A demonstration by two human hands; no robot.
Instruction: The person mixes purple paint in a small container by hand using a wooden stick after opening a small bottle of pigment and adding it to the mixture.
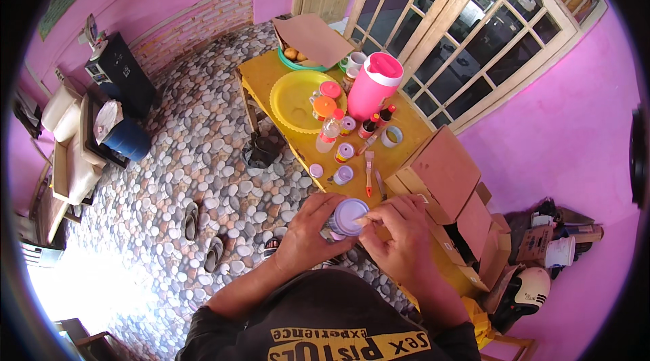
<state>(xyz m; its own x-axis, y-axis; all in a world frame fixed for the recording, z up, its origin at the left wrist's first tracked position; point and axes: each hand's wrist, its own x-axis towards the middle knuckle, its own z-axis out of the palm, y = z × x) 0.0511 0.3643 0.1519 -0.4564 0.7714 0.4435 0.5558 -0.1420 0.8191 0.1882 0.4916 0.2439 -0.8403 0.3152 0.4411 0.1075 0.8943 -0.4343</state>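
Close in front of my body, my left hand [306, 234] is wrapped round a small round can [350, 215] with a lavender top. The fingers of my right hand [399, 231] are pinched together at the right edge of that top; a small pale bit shows at their tips, too small to name. Beyond my hands on the yellow table [318, 151] stand several smaller lavender-topped cans [343, 175]. A paintbrush [369, 173] with an orange-red end lies to their right.
A pink jug [374, 87], dark red-capped bottles [369, 125], a clear bottle [328, 132], a tape roll [391, 136] and a yellow basin [288, 100] stand farther back. An open cardboard box [440, 178] occupies the table's right side. Sandals [214, 254] lie on the floor at left.
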